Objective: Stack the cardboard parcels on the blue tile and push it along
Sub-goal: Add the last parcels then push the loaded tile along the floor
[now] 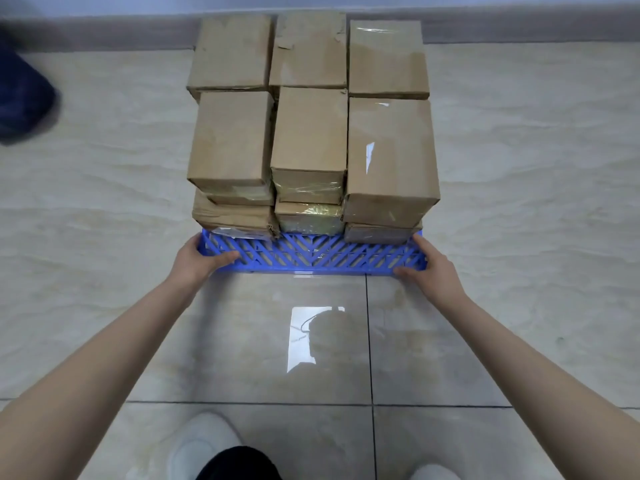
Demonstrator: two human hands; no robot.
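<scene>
A blue lattice tile (pixel 311 256) lies flat on the floor in front of me. Several cardboard parcels (pixel 310 129) are stacked on it in three columns, two rows deep and a few layers high, some wrapped in clear tape. Only the tile's near strip shows; the parcels cover the rest. My left hand (pixel 199 258) grips the tile's near left corner, thumb on top of the lattice. My right hand (pixel 427 263) grips the near right corner the same way. Both arms reach forward and down.
The floor (pixel 519 202) is glossy beige tile with dark grout lines. A grey skirting board and wall (pixel 519 27) run just behind the stack. A dark blue blurred object (pixel 24 102) sits at the far left. My white shoes (pixel 204 445) are at the bottom edge.
</scene>
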